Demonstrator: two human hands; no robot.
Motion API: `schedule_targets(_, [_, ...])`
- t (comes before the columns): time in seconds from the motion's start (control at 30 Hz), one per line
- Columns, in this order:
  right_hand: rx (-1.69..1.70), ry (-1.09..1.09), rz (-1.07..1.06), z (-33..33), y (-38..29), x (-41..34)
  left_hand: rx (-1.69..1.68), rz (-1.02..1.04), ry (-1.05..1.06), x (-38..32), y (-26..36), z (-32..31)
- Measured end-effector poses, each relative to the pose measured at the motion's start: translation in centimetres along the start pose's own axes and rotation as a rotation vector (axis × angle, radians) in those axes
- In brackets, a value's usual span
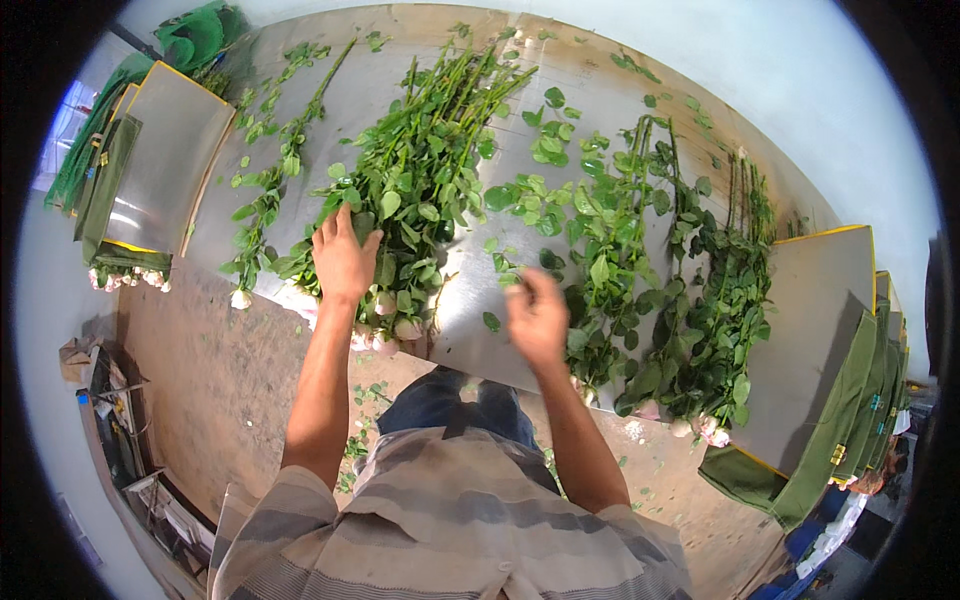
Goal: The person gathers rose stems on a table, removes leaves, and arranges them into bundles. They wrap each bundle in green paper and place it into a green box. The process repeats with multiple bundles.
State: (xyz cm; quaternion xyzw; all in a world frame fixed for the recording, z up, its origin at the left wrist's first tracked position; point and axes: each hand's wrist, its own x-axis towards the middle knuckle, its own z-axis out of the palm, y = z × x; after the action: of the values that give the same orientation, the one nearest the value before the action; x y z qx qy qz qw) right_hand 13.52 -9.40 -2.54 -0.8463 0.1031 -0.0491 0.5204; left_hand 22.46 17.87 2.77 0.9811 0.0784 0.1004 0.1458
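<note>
A large heap of long-stemmed pink roses (427,157) lies on a metal table (480,322), blooms toward me and stems pointing away. My left hand (345,255) rests on the leaves at the heap's left side, fingers spread; whether it grips a stem is hidden. Over the bare metal right of the heap is my right hand (536,315), blurred, with its fingers curled; I cannot tell if something small is between them. To its right lie more roses (607,247) and a tighter row of roses (731,300). A single white rose (241,299) lies at the left.
Upright metal panels with yellow edges stand at the left (165,150) and right (817,322), with green fabric (832,420) beside the right one. Loose leaves (551,139) are scattered on the table. Green netting (191,37) is at the back left. Cut leaves also litter the floor.
</note>
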Motion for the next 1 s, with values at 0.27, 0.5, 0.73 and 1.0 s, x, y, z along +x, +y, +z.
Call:
schedule_targets(0.27, [0.837, -0.3, 0.623, 19.2, -3.0, 6.8, 0.142, 0.041, -0.454, 3.6, -1.3, 2.2])
schedule_targets(0.5, [1.078, -0.094, 0.421, 14.7, -3.7, 6.0, -0.534, 0.147, -0.35, 5.6, -5.8, 0.5])
schedule_targets(0.73, [0.404, -0.143, 0.824, 8.8, 0.8, 6.1, 0.192, 0.101, -0.124, 5.5, -7.5, 3.3])
schedule_targets(1.0, [0.681, -0.363, 0.777, 5.6, 0.1, 7.3, -0.054, 0.137, -0.323, -3.5, 5.7, 3.6])
